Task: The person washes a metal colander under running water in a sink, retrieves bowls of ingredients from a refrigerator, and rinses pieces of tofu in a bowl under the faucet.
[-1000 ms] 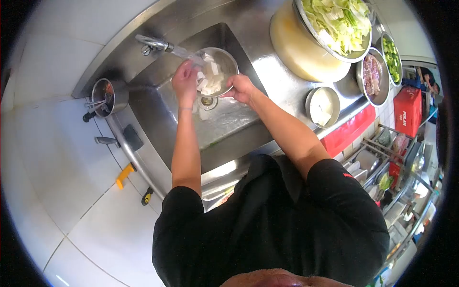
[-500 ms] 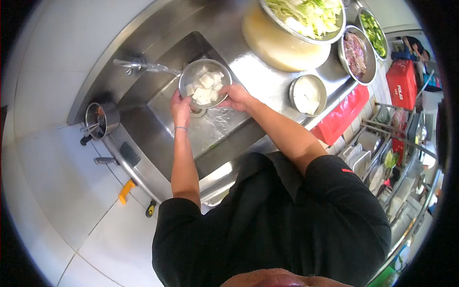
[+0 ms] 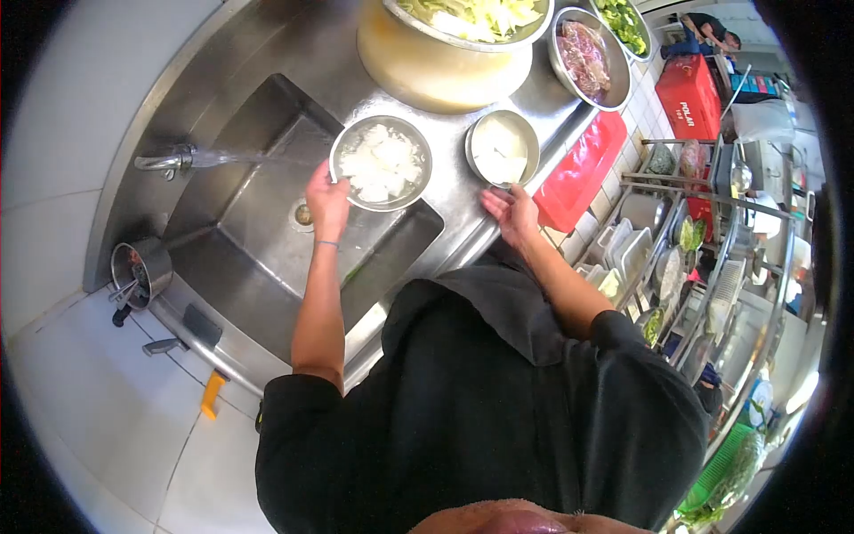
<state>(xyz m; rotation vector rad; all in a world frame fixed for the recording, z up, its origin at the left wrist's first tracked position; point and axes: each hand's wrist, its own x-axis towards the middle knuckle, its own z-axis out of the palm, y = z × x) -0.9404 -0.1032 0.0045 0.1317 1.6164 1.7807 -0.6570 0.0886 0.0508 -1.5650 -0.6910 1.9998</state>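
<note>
My left hand (image 3: pixel 328 201) grips the near left rim of a round metal bowl (image 3: pixel 424 181), thumb over the edge. White chunks that look like tofu (image 3: pixel 381 163) lie in water inside it. This bowl is at the right edge of the sink; whether it rests on the counter is unclear. My right hand (image 3: pixel 513 216) is open, fingers apart, at the near side of a second metal bowl (image 3: pixel 471 158). That bowl stands on the counter and holds larger white pieces (image 3: pixel 500 149). I cannot tell whether the fingertips touch it.
Water runs from the faucet (image 3: pixel 165 162) into the sink (image 3: pixel 258 227). A large pot (image 3: pixel 427 76) with a bowl of chopped cabbage (image 3: pixel 480 16) stands behind. Bagged meat (image 3: pixel 584 62) and chopped greens (image 3: pixel 620 25) are in bowls farther right. A small pot (image 3: pixel 147 267) sits left; a person (image 3: pixel 707 31) is in the distance.
The bowl of white chunks has moved from over the sink to the sink's right edge. My right hand has let go of it and moved right to the second bowl. The view has shifted.
</note>
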